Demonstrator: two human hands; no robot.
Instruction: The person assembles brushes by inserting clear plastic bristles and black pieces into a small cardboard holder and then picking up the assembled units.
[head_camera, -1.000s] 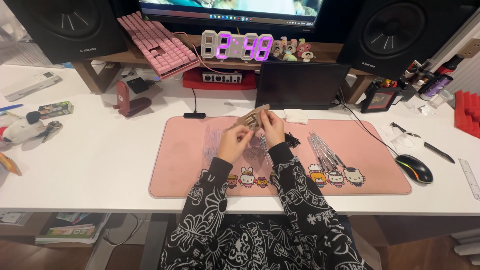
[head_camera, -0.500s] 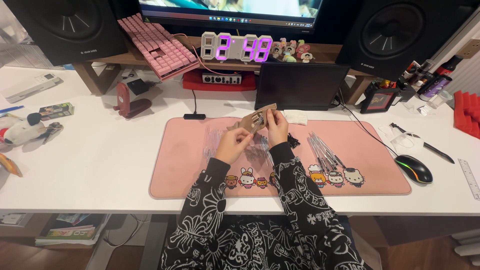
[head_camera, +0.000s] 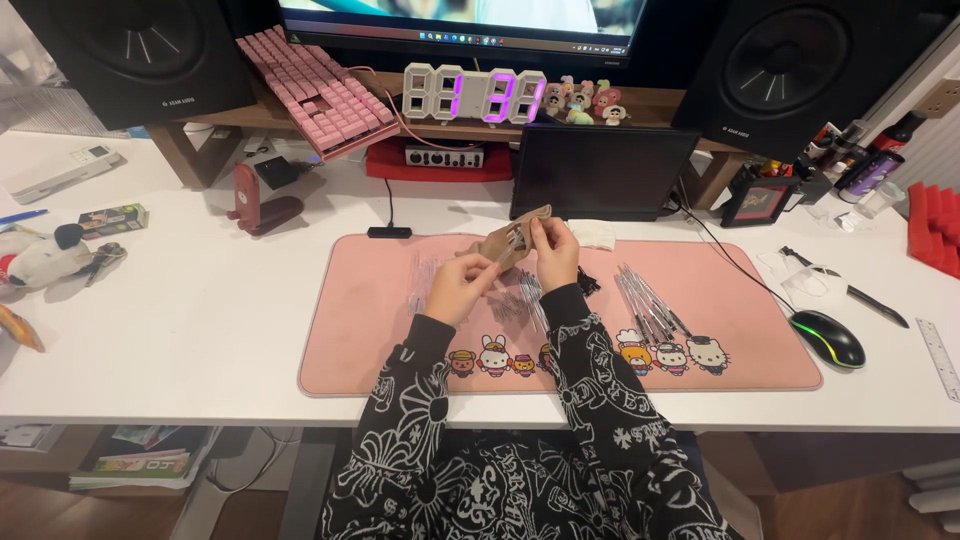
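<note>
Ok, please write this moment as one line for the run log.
left hand: holds tan piece | right hand: pinches tan piece | over: pink mat | beside: clear sleeves, mouse

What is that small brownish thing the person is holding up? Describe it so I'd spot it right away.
Start at the pink desk mat on the white desk. Above its middle, the left hand and right hand hold a small tan pouch-like piece between them. It is the only tan, soft-looking item there; the things lying on the mat are thin and clear or silvery.
</note>
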